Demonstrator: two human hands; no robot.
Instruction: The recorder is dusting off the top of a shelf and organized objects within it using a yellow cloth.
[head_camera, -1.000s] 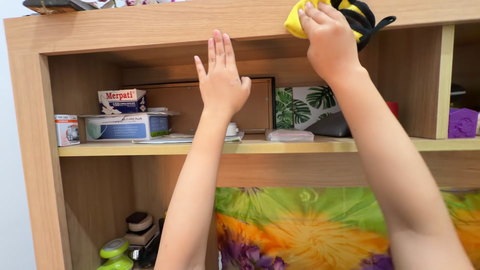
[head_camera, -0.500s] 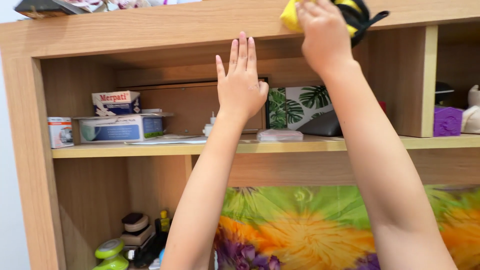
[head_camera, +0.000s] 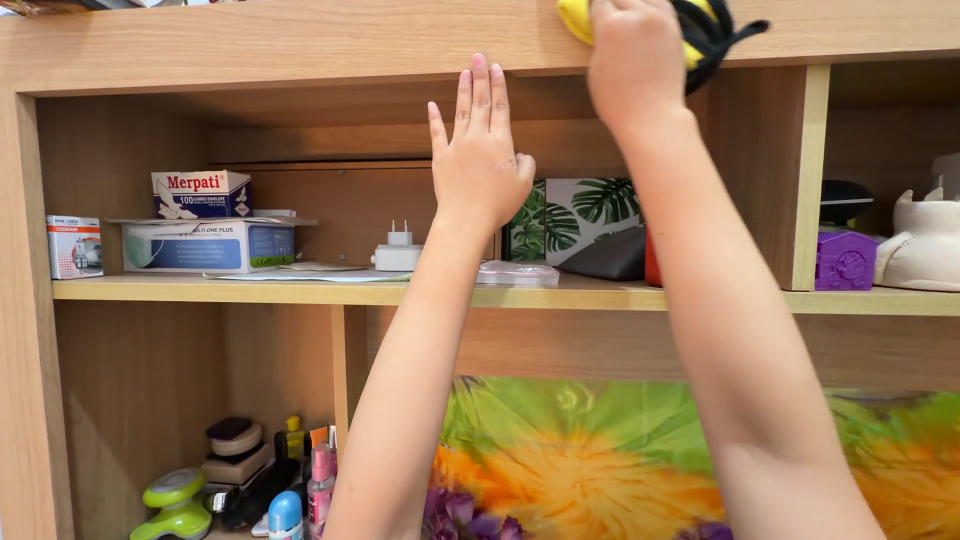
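Note:
My right hand (head_camera: 637, 62) is raised to the top board (head_camera: 300, 45) of a wooden shelf unit and is closed on a yellow and black cloth (head_camera: 705, 28), pressing it against the board's front edge. My left hand (head_camera: 480, 150) is held up flat with its fingers together and pointing up, the fingertips reaching the underside edge of the same board. It holds nothing.
On the middle shelf (head_camera: 250, 292) stand stacked boxes (head_camera: 205, 225), a small box (head_camera: 73, 246), a white plug adapter (head_camera: 397, 254), a leaf-print box (head_camera: 575, 225), a purple object (head_camera: 846, 260) and a white ceramic piece (head_camera: 925, 245). Bottles and a green device (head_camera: 178, 500) sit below beside a bright flowered cloth (head_camera: 600, 460).
The view has shifted so the shelf sits further left; my left hand has moved right and up toward the top board. My right hand keeps the cloth on the board's edge.

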